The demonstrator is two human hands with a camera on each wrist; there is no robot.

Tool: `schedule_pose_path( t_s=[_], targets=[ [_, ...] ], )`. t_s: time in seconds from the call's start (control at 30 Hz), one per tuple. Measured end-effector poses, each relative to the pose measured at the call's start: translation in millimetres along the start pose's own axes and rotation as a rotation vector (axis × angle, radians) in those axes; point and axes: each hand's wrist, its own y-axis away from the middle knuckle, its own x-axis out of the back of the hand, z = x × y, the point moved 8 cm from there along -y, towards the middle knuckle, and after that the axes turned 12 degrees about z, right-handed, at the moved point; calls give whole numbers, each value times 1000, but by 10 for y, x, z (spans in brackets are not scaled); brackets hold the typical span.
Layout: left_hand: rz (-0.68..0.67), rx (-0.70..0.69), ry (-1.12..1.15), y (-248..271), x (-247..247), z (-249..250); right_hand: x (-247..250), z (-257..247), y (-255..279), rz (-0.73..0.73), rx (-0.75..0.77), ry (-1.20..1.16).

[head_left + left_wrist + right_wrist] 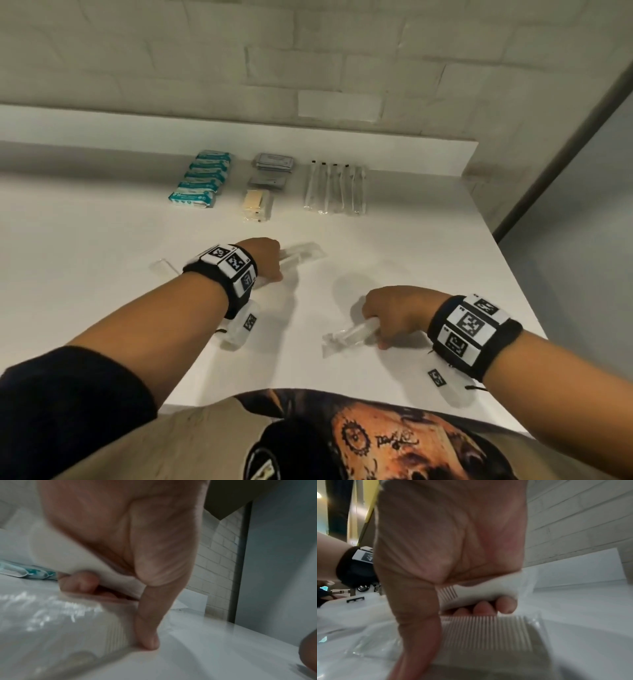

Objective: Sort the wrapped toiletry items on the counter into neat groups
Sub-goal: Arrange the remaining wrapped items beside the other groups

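On the white counter (102, 222), the left hand (262, 258) curls its fingers round a white comb sealed in a clear plastic wrapper (301, 255) that lies flat on the surface; in the left wrist view the thumb (147, 635) presses the near edge of that wrapper (68, 622) against the counter (223, 649). At 4 o'clock from it, the right hand (394, 313) grips a second white comb in clear plastic wrap (346, 334); the right wrist view shows its fingertips (506, 605) wrapped under the comb's handle and the teeth (488, 632) pointing toward the camera.

At 12 o'clock, along the back ledge, 3 sorted groups sit side by side: a row of teal-and-white packets (202, 180) at 11 o'clock, grey flat sachets (272, 169) with a cream wrapped piece (257, 204) just in front, and a row of clear-sleeved toothbrushes with black tips (335, 186) at 1 o'clock. Another clear wrapper (164, 267) lies just beside the left wrist at 9 o'clock.
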Motion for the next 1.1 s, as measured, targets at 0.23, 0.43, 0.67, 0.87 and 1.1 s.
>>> schedule_pose_path(
  t_s=[0.23, 0.43, 0.67, 0.87, 1.1],
  targets=[
    [140, -37, 261, 173, 161, -429, 140, -137, -297, 163, -80, -176],
    [-78, -48, -112, 455, 136, -1354, 345, -579, -718, 298, -40, -230],
    [-5, -100, -69, 456, -50, -1550, 450, -986, -1116, 174, -44, -176],
    [-7, -105, -35, 326, -103, -1435, 496, -846, -1193, 131, -239, -507],
    [103, -357, 179, 79, 222, -495, 885, -515, -939, 437, -194, -1121]
  ],
)
